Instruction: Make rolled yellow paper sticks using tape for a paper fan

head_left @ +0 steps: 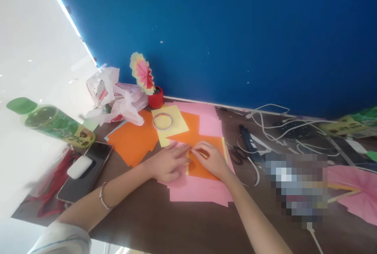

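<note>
My left hand (168, 162) lies flat on a pink paper sheet (200, 193) and the left edge of an orange paper square (198, 169). Beside it, my right hand (210, 159) pinches the top edge of that orange square between its fingertips. The two hands almost touch over the paper. A yellow sheet (173, 128) with a clear tape ring (162, 121) on it lies just behind them, next to more orange paper (132, 140).
A folded paper fan in a red cup (155, 97) and a white plastic bag (113, 97) stand by the blue wall. A green bottle (53, 122), a phone (85, 171) with a white case on it, scissors (237, 155), white cables (282, 128) and a pink paper fan (356, 191) surround the work area.
</note>
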`<state>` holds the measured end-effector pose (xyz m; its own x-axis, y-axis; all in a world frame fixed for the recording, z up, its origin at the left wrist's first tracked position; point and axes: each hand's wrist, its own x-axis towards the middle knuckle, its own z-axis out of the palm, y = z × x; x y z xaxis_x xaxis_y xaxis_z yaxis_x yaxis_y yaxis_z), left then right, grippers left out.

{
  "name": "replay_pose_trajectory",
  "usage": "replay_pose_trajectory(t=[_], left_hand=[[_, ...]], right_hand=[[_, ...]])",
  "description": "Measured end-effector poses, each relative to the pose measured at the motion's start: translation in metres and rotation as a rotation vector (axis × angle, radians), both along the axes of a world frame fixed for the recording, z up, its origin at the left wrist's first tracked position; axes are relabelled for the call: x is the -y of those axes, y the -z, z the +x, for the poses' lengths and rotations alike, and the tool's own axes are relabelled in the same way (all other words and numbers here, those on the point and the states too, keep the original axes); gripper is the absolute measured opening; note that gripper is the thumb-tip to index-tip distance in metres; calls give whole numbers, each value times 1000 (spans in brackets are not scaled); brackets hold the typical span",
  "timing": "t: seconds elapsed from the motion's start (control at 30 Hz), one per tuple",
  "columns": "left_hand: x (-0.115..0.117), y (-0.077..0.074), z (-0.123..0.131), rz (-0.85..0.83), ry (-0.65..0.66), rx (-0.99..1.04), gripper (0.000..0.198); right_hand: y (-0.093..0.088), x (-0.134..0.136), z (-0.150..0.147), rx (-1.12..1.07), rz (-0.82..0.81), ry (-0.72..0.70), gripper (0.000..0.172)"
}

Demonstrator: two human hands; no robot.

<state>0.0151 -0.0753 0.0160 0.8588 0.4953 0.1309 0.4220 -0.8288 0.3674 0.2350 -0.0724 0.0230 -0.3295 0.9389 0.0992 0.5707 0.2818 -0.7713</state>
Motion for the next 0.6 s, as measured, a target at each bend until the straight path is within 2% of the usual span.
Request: replay_pose_trajectory(t=[0.2,0.43,0.6], left_hand=[[1,4,-2,8,29,-35,55],[-2,4,-3,12,12,-22,57],[-2,5,-3,8,12,-37,58]], right_hand=[[3,7,0,-31,-30,-1,15],[-4,20,-2,-3,18,-12,15],[-4,10,-9,-100,-62,117,16]])
